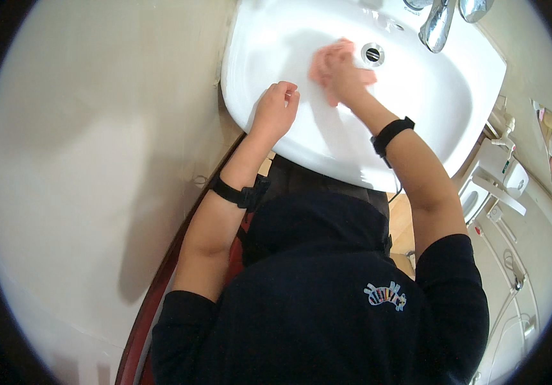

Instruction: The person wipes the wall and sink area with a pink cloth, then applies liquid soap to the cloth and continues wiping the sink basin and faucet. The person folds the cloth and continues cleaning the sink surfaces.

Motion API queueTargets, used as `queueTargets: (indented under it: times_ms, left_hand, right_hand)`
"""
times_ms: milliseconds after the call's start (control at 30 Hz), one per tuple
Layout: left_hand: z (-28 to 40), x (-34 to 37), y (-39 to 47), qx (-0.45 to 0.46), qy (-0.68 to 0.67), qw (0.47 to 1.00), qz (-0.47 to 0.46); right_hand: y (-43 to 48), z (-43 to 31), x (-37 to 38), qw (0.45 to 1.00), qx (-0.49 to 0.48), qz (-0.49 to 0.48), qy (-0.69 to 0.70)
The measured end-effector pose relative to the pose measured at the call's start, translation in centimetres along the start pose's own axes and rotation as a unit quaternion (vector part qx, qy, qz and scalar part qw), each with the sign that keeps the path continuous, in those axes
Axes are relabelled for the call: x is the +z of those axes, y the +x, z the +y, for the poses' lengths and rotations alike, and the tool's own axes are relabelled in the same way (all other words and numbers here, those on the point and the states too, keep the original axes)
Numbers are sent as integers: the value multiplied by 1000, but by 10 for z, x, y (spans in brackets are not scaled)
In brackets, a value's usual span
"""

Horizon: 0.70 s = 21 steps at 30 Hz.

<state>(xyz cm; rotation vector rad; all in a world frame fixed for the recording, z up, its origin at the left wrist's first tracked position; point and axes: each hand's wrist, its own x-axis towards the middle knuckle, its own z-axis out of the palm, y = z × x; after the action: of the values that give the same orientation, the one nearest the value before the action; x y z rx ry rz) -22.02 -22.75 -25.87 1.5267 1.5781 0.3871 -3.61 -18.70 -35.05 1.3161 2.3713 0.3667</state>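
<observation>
A white ceramic washbasin (420,96) fills the top of the view. My right hand (345,79) grips a pink cloth (321,65) against the inside of the bowl, just left of the metal drain (373,55); hand and cloth are somewhat blurred. Over the basin's left part is my left hand (278,108), its fingers loosely curled with nothing seen in them. Whether it touches the ceramic I cannot tell. A chrome faucet (437,29) reaches over the bowl at the upper right.
A pale wall (88,120) runs close along the left side, beside a dark red door frame (160,288). Right of the basin are a white toilet (492,173), a small wall tap (506,139) and white pipes. Black bands circle both my forearms.
</observation>
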Motion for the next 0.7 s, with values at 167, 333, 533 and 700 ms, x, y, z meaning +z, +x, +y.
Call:
queueTargets:
  times_ms: [167,333,533,700]
  left_hand:
    - [-3,1,3,-11,-8,1000,6]
    - [2,-1,6,-60,-24,998,4]
    - [9,2,12,-92,-36,995,7]
    - [13,3,22,-105,-49,993,11]
  right_hand:
    - [7,4,-7,969,-25,-25,246]
    - [16,66,4,890,201,-208,352]
    - [50,27,-13,982,52,-126,130]
    - [61,27,-27,950,51,-95,292]
